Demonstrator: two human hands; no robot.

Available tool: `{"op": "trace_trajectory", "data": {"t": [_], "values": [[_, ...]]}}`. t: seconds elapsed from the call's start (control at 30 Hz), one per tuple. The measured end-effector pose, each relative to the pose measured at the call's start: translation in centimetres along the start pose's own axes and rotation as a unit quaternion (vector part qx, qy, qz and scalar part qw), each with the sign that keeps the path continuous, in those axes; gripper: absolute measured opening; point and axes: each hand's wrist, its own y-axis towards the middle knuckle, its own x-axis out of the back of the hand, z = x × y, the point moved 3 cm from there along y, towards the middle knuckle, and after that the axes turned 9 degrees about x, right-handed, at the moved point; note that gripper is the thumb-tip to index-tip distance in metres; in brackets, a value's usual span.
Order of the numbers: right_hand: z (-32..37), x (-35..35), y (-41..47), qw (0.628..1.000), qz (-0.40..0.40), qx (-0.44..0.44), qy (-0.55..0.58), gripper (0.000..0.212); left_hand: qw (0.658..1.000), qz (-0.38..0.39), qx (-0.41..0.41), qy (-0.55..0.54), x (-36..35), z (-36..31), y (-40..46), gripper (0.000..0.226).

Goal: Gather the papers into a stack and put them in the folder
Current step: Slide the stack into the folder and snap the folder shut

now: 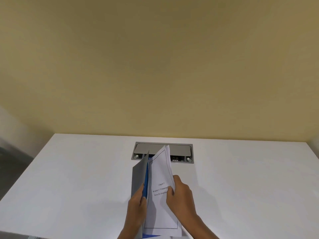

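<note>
A stack of white printed papers (160, 173) with a thin black border and some centred text stands nearly upright over the near middle of the white table (77, 178). My right hand (179, 197) grips its right edge. My left hand (138, 204) holds the raised cover of a folder (139, 171), grey outside and blue inside, just left of the papers. The papers' lower part sits against the folder's blue inner face. A strip of blue shows under the papers at the bottom edge of the view.
A grey recessed cable box (164, 152) with its lid open is set into the table beyond the papers. A plain yellow wall rises behind the table. The table's left edge runs diagonally past a dark area.
</note>
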Motion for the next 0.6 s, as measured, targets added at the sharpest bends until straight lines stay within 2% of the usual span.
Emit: {"op": "trace_trajectory", "data": {"t": [0.37,0.6], "values": [[1.4,-4.7,2.4,0.999,0.033,-0.018,-0.022,0.04,1.0,-0.001,-0.003,-0.027,0.2,0.4,0.2,0.053],[1.3,-8.5,2.8,0.996,0.034,-0.073,-0.028,0.039,0.999,0.016,0.005,-0.04,0.1,0.6,0.3,0.052]]}}
